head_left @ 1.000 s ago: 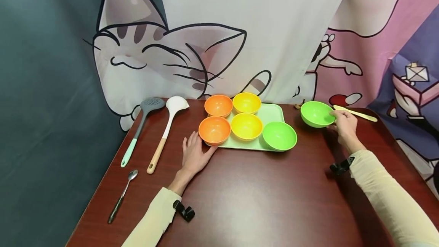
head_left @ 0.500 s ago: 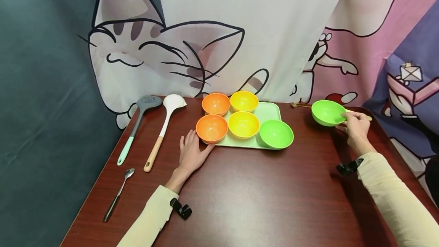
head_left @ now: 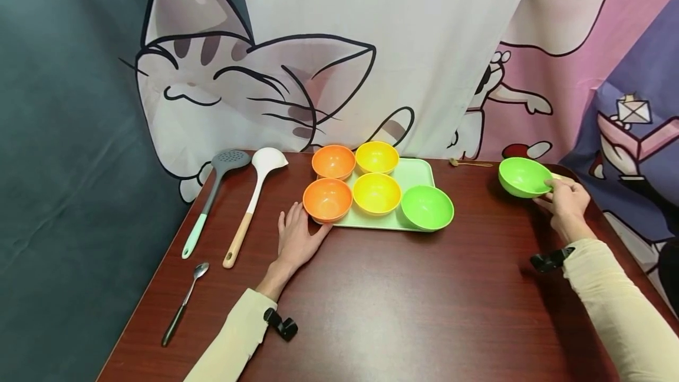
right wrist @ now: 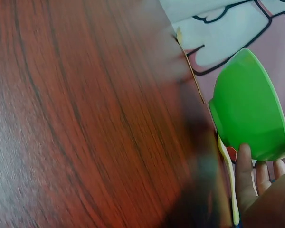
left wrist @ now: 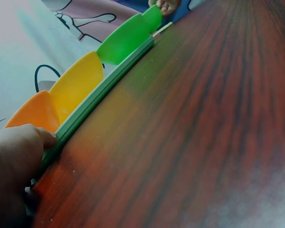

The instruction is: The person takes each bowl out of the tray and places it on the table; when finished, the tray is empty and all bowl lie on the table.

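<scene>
- Far right of the table (head_left: 403, 305): a green bowl (head_left: 524, 177) held by the right hand (head_left: 566, 200), fingers curled on its near rim, thumb on the rim's outside. Whether the bowl touches the wood or hangs just above it, cannot tell.
- Right wrist view: fingertips (right wrist: 244, 156) press the bowl's underside; a pale wooden utensil (right wrist: 227, 175) lies right under the bowl.
- Well apart to the left, a pale green tray (head_left: 419, 173) carries five bowls: two orange (head_left: 328, 199), two yellow (head_left: 376, 193), one green (head_left: 427, 208) at the near right corner.
- Left hand (head_left: 296, 237) lies flat on the table, fingers straight and relaxed, fingertips touching the tray's near left corner beside the near orange bowl.
- Further left: a white ladle (head_left: 254, 199), a grey slotted spoon (head_left: 212, 196), a small metal spoon (head_left: 184, 304).
</scene>
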Tool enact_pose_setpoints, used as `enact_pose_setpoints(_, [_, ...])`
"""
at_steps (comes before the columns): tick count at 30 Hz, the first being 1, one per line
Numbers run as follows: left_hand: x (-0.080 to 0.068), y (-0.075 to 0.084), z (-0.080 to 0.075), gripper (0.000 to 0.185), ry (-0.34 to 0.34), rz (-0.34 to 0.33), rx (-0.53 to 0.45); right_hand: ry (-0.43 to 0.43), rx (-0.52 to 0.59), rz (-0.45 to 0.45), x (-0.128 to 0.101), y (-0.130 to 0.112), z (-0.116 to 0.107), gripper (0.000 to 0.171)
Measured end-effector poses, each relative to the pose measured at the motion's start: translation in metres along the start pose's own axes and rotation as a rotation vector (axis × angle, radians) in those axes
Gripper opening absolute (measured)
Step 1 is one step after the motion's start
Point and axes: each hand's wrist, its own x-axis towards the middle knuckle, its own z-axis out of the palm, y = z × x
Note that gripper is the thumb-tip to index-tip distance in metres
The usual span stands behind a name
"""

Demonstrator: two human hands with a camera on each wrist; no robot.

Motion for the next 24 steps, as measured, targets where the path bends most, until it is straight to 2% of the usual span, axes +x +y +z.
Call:
enact_pose_setpoints(7, [0.001, 0.0, 0.0, 0.085, -0.004, 0.007, 0.003, 0.182, 0.009, 0.042, 0.006, 0.002, -0.015, 0.018])
enact_pose_setpoints(14, [0.0, 0.0, 0.001, 0.085, -0.01, 0.002, 0.002, 0.231, 0.034, 0.058, 0.009, 0.003, -0.023, 0.018])
enact_pose_setpoints(24, [0.0, -0.001, 0.001, 0.086, -0.001, -0.001, -0.002, 0.345, 0.17, 0.07, 0.01, -0.002, -0.034, 0.024])
